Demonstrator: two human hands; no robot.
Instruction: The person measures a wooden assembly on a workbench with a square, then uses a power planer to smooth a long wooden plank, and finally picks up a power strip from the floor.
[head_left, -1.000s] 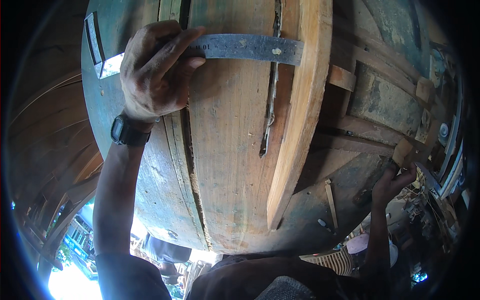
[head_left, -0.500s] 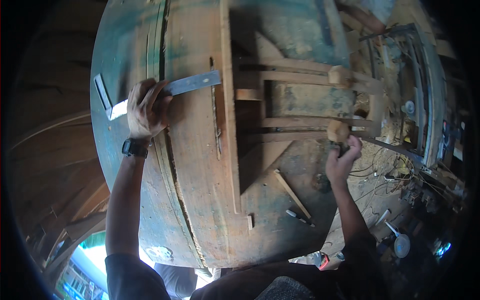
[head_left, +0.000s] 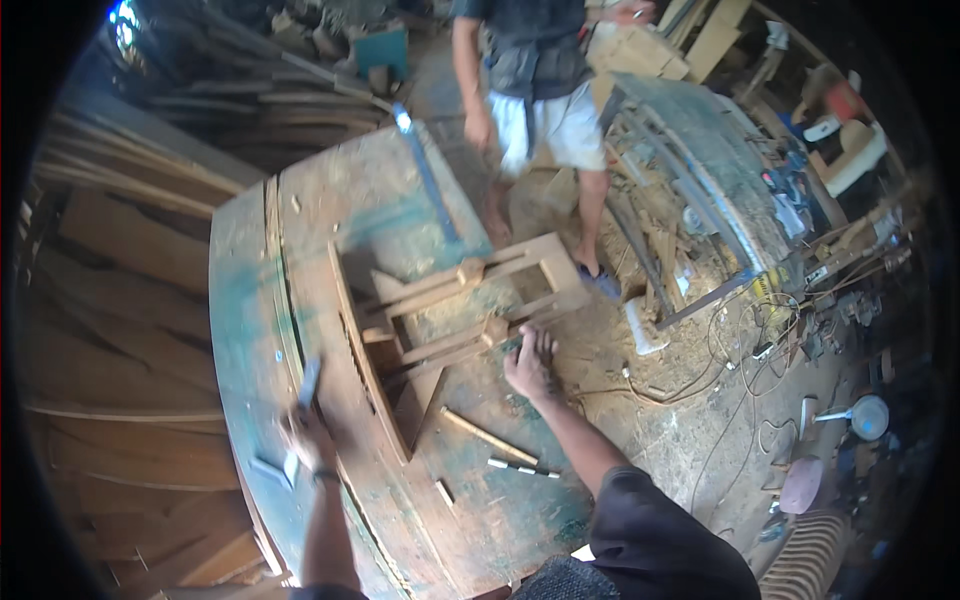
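My left hand (head_left: 307, 440), smeared by motion, is closed around an L-shaped metal square (head_left: 311, 381) over the left part of the worn green-and-brown table (head_left: 245, 330). The square's blade points away from me; its short leg shows beside my wrist. Right of it lies a wooden frame with two pairs of long rails (head_left: 455, 345), joined to a long board (head_left: 365, 355) on its left. Faceted wooden blocks (head_left: 495, 328) sit on the rails. Beside the nearer block my right hand (head_left: 532, 365) has its fingers apart and holds nothing; whether it touches the rail, I cannot tell.
A thin wooden stick (head_left: 487, 436), a black-and-white pen (head_left: 524, 468) and a small wood piece (head_left: 444, 492) lie near me. A person (head_left: 540, 90) stands beyond the table. Cables (head_left: 690, 395) and wood scraps cover the floor at right; planks (head_left: 130, 330) are stacked left.
My view has swung up, bringing the other person and more floor into sight. My left hand has drawn the square back from the long board. My right hand's fingers have opened beside the block.
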